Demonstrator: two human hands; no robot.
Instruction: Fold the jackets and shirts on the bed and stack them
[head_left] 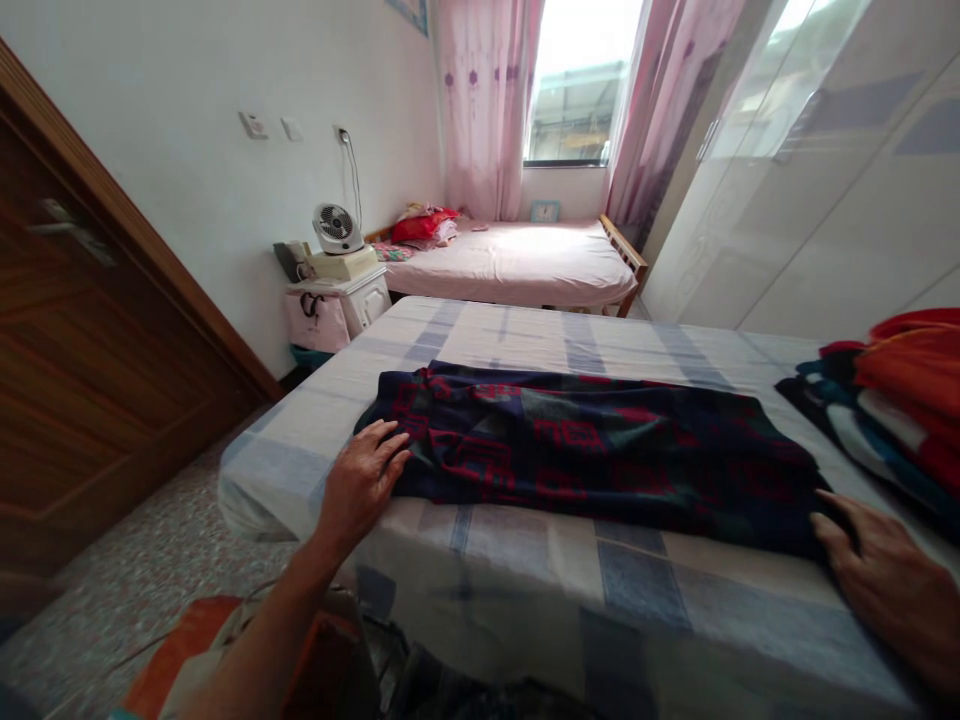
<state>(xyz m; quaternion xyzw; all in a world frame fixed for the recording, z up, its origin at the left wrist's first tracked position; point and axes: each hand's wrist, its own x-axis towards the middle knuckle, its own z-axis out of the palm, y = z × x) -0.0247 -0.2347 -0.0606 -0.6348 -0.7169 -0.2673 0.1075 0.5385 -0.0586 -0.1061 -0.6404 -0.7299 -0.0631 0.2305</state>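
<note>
A dark navy and green cloth [570,445] with red square patterns lies folded into a long strip across the bed in front of me. Its exact kind is hard to tell. My left hand [367,468] rests at the cloth's left end, fingers apart and lying on its edge. At the opposite end, my right hand [881,565] touches the edge with thumb and fingers spread. Some wrinkles run through the cloth near the left end. Beneath it is a blue-and-white checked bedsheet [517,545].
A pile of folded clothes [892,400] sits on the bed at the right. Farther back are a pink-sheeted bed [517,260], a small fan [337,230] and a nightstand [367,300]. A wooden door [97,330] stands at the left, a white wardrobe [810,210] at the right.
</note>
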